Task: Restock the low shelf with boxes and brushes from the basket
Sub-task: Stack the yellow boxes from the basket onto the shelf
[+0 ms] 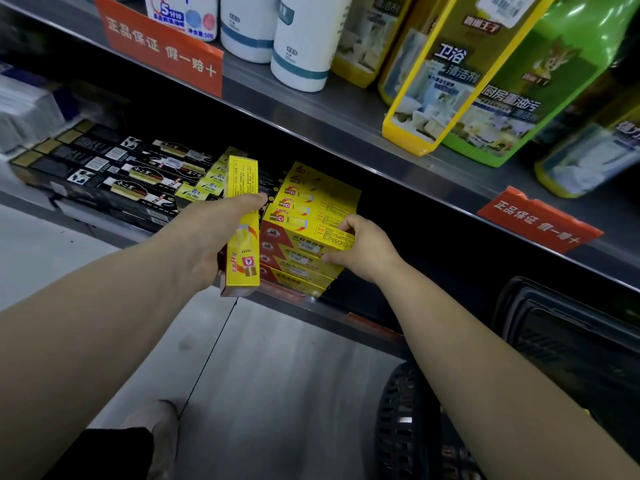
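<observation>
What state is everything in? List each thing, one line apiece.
Left hand: grips long yellow cardboard box, held upright in the air.
Right hand: fingers pinch top yellow-and-red box of the stack.
Stacked yellow boxes: lying flat on the low metal shelf.
Long black boxes: lying flat in rows.
Black plastic basket: below right arm, contents hidden.
White plastic bottles: upright on upper shelf.

Upper shelf (311, 109): white bottles (304, 39) upright in a row | just right: yellow-framed cleaner bottle (450, 81) touching a green bottle (571, 64) | red signs on the shelf edges, left (159, 46) and right (540, 220) | grey floor (277, 375) underneath.
</observation>
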`<act>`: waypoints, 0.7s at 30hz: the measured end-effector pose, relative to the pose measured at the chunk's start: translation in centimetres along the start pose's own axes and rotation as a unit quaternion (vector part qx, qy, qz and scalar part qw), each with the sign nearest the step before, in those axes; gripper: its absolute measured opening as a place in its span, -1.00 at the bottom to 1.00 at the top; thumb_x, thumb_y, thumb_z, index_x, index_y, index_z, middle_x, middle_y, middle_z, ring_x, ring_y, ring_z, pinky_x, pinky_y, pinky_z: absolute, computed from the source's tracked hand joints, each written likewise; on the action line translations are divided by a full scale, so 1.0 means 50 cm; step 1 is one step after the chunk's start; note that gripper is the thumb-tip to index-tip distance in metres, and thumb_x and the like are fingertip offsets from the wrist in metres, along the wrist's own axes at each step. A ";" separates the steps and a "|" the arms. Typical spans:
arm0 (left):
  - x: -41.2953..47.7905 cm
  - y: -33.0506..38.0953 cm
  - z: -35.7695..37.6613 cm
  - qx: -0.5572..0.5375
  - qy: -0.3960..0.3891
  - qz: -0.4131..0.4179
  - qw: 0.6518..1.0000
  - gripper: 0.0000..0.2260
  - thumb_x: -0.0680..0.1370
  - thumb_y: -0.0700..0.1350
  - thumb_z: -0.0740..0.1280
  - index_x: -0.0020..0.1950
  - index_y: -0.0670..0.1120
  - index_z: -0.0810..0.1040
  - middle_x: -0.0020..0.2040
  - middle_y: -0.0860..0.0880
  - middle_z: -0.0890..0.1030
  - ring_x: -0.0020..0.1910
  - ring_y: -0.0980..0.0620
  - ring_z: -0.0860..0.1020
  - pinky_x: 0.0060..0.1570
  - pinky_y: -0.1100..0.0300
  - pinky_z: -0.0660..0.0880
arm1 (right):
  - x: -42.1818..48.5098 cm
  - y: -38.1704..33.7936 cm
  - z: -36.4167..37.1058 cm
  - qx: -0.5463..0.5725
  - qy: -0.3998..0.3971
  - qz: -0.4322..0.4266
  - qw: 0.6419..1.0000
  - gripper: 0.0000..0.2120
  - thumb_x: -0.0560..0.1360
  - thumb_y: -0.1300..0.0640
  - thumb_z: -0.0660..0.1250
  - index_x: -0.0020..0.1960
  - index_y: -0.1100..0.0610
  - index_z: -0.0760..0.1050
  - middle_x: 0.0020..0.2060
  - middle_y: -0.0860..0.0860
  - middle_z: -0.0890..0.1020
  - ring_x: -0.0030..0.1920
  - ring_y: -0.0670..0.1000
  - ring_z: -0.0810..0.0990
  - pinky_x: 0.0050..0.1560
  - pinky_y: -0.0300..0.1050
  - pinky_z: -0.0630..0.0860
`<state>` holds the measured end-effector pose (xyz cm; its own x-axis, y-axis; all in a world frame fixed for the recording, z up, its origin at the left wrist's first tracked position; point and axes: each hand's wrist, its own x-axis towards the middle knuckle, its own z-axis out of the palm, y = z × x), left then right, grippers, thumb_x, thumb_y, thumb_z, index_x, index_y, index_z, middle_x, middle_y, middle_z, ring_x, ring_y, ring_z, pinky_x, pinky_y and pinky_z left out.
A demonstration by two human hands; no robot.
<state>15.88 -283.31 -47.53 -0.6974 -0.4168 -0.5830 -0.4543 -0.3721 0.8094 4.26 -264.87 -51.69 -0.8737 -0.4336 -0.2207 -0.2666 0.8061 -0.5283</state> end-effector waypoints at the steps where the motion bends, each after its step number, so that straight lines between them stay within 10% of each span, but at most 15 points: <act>1: 0.000 0.001 0.000 0.000 0.000 0.000 1.000 -0.76 0.43 0.09 0.42 -0.04 -0.04 0.56 -0.32 -0.05 0.65 -0.36 -0.04 0.61 -0.35 0.11 0.47 | -0.001 0.000 0.000 -0.002 0.002 -0.002 1.000 -0.58 0.32 0.06 0.54 0.00 0.00 0.34 -0.02 -0.09 0.43 0.00 -0.06 0.41 -0.29 -0.31 0.29; 16: -0.009 0.004 0.003 0.022 -0.026 -0.007 0.999 -0.72 0.42 0.06 0.43 0.03 -0.07 0.58 -0.29 -0.03 0.68 -0.31 -0.01 0.63 -0.30 0.14 0.48 | -0.007 -0.018 -0.002 -0.034 -0.007 0.005 0.999 -0.38 0.31 -0.16 0.49 0.26 0.00 0.35 0.24 -0.02 0.43 0.22 -0.01 0.37 0.14 -0.11 0.39; 21: -0.026 0.002 0.012 0.070 -0.107 -0.001 0.992 -0.44 0.21 0.08 0.54 0.12 -0.14 0.57 -0.05 -0.15 0.69 -0.06 -0.12 0.65 0.06 -0.07 0.55 | -0.048 -0.085 -0.051 0.126 0.029 -0.158 0.979 -0.52 0.46 -0.15 0.28 0.35 -0.17 0.26 0.28 -0.13 0.35 0.33 -0.09 0.27 0.33 -0.07 0.27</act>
<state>16.42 -282.30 -46.63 -0.7912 -0.2245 -0.5689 -0.5184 -0.2474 0.8186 6.46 -266.25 -46.83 -0.7874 -0.6158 0.0303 -0.4256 0.5074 -0.7493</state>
